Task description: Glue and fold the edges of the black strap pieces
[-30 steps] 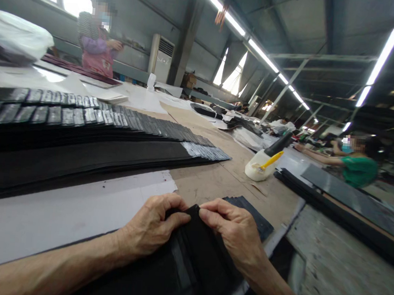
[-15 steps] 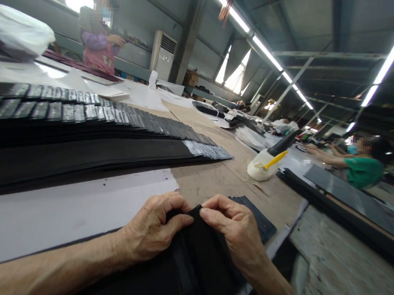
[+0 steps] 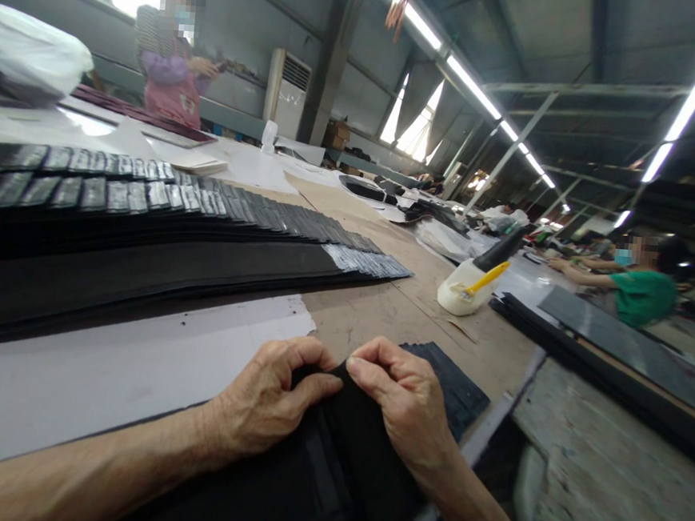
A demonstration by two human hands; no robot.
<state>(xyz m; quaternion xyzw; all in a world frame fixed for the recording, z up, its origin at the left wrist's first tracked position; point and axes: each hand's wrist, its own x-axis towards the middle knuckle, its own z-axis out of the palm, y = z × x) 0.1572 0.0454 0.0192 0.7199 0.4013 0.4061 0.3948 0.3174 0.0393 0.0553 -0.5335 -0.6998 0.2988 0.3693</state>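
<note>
My left hand (image 3: 268,399) and my right hand (image 3: 406,397) meet at the near edge of the table, each pinching the top edge of a black fabric piece (image 3: 344,461) that hangs down toward me. Both hands have their fingers curled tight on the cloth. Just beyond my right hand lies a small stack of dark pieces (image 3: 455,385). A long fanned row of black strips with shiny ends (image 3: 206,217) stretches across the table behind my hands.
A white sheet (image 3: 104,370) lies left of my hands. A white glue pot with a yellow-handled brush (image 3: 469,286) stands at the right. Dark boards (image 3: 605,345) lie beyond it. One person stands far left, another in green sits right.
My right hand has shifted slightly left along the fabric edge, closer to my left hand. The left hand has stayed in place.
</note>
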